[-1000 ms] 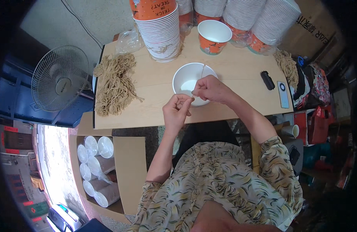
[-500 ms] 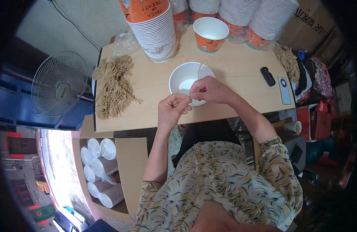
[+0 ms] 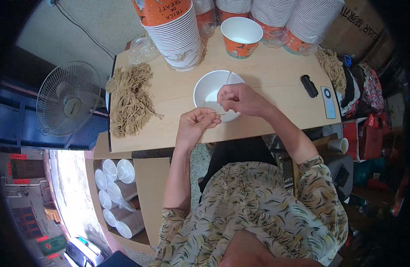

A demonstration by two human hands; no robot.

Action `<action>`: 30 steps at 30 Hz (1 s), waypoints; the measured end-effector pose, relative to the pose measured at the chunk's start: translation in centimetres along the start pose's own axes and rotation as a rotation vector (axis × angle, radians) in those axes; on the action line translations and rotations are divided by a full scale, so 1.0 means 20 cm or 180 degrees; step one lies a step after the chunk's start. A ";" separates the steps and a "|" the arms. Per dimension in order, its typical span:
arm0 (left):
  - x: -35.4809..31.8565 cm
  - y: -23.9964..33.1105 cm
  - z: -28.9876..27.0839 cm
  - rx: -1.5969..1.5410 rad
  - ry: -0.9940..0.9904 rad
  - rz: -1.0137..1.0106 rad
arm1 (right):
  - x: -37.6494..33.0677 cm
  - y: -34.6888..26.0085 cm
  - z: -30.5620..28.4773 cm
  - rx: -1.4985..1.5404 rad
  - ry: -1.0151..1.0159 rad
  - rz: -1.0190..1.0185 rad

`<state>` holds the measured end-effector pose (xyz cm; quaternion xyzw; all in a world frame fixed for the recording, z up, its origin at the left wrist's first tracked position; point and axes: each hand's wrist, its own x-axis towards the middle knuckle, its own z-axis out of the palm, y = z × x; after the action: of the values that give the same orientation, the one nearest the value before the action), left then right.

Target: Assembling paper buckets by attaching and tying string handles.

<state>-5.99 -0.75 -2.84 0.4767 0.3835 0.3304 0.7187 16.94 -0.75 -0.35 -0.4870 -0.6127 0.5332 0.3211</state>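
A white-lined paper bucket (image 3: 205, 84) sits at the near middle of the table, its mouth facing up. A thin cord (image 3: 229, 76) hangs over its far rim. Near the bucket's front edge my left hand (image 3: 195, 127) pinches a short tan cord end between thumb and forefinger. Just right of it, over the bucket, my right hand (image 3: 245, 101) has its fingers curled and thumb pressed in; whatever they hold is too small to make out. A bundle of tan cords (image 3: 133, 102) lies on the left of the table.
Stacks of orange paper buckets (image 3: 174, 44) line the table's back, with a single bucket (image 3: 241, 38) before them. A black object (image 3: 308, 86) and a pale blue device (image 3: 328, 103) lie right. A fan (image 3: 71, 100) and a carton of wrapped cups (image 3: 151, 196) stand left.
My right hand has lifted slightly away from my left, opening a small gap between the fingertips. The cord end now shows at my left fingertips. The bucket stays in place.
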 end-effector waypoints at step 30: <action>0.00 0.01 0.05 0.0240 0.0133 0.0173 | -0.12 0.05 0.09 -0.0441 0.0520 -0.0660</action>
<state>-5.09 -1.06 -2.46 0.5067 0.3975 0.3450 0.6828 16.35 -3.67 -1.39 -0.4839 -0.6669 0.4121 0.3889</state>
